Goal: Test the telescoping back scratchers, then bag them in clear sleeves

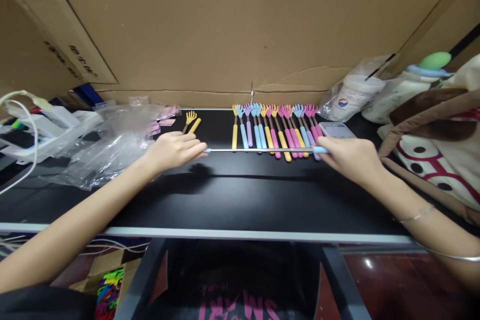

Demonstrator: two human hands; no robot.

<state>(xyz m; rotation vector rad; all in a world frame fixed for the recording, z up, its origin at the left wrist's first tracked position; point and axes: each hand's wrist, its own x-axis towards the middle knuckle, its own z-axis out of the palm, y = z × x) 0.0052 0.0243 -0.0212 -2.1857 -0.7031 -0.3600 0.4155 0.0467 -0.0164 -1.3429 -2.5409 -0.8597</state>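
Observation:
A telescopic back scratcher (258,150) with blue ends and a thin metal rod is stretched level between my hands, above the black table. My left hand (178,151) is closed around its left end, hiding most of that end. The blue handle on the right is gripped by my right hand (350,160). Behind the rod lies a row of several back scratchers (279,132) in yellow, blue, purple and pink, claws toward the cardboard. Just beyond my left hand are a yellow claw (191,117) and a yellow handle (194,126).
Clear plastic bags (108,145) and a white power strip (45,130) occupy the left side. To the right are a phone (336,130), a Pepsi cup (352,95), a bottle (408,90) and a fabric bag (438,145). A cardboard wall (232,25) closes the back.

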